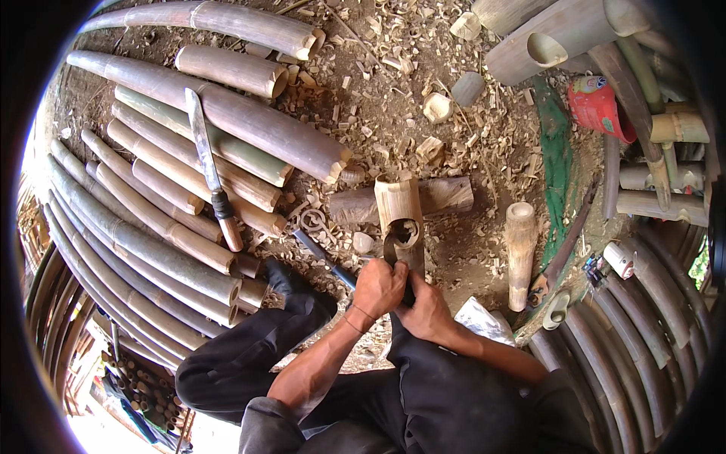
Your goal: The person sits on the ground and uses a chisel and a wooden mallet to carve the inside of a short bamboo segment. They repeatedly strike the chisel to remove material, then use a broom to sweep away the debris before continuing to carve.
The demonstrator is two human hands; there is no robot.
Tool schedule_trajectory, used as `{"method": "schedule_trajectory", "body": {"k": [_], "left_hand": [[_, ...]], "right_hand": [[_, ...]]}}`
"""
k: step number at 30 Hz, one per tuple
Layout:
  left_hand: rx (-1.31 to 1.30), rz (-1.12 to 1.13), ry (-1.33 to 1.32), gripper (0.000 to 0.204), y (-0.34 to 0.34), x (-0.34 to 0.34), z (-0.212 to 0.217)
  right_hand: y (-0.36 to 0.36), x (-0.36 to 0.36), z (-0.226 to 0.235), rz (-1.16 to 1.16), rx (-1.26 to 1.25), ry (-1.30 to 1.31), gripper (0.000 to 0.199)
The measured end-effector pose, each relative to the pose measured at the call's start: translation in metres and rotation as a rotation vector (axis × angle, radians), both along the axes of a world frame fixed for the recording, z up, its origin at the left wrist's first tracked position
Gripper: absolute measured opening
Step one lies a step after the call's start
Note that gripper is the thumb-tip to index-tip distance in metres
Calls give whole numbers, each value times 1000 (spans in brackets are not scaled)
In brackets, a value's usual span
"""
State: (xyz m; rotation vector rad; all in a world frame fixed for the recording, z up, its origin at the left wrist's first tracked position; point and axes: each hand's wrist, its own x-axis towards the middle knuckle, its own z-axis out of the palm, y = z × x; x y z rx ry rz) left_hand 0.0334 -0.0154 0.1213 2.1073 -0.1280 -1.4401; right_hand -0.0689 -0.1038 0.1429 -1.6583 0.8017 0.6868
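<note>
While the person sat on the ground among wood chips, both hands closed around the handle of a curved blade (393, 246) worked into the open end of a short bamboo section (399, 208). The left hand (378, 287) gripped with fingers curled tight; the right hand (425, 309) sat just beside it, touching it, fingers also wrapped around the tool. The bamboo section stood near the centre, leaning across a short log (446, 194) that lay crosswise behind it. To the left lay a stack of long bamboo poles (151, 227) with a long knife (210, 166) resting on top — blade pointing far, handle near. A smaller bamboo piece (520, 253) lay to the right, and a red packet (597, 106) sat far right. More bamboo curved along the right edge.
</note>
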Motion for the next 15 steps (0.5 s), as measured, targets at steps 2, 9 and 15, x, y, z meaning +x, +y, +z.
{"method": "schedule_trajectory", "body": {"k": [2, 9, 15], "left_hand": [[33, -52, 34, 46, 3, 3, -1], [8, 154, 85, 48, -10, -17, 1], [-135, 502, 189, 54, -48, -29, -16]], "right_hand": [[7, 0, -3, -23, -16, 6, 53], [-26, -5, 12, 176, -78, 5, 54], [-86, 16, -6, 475, -390, -220, 42]]}}
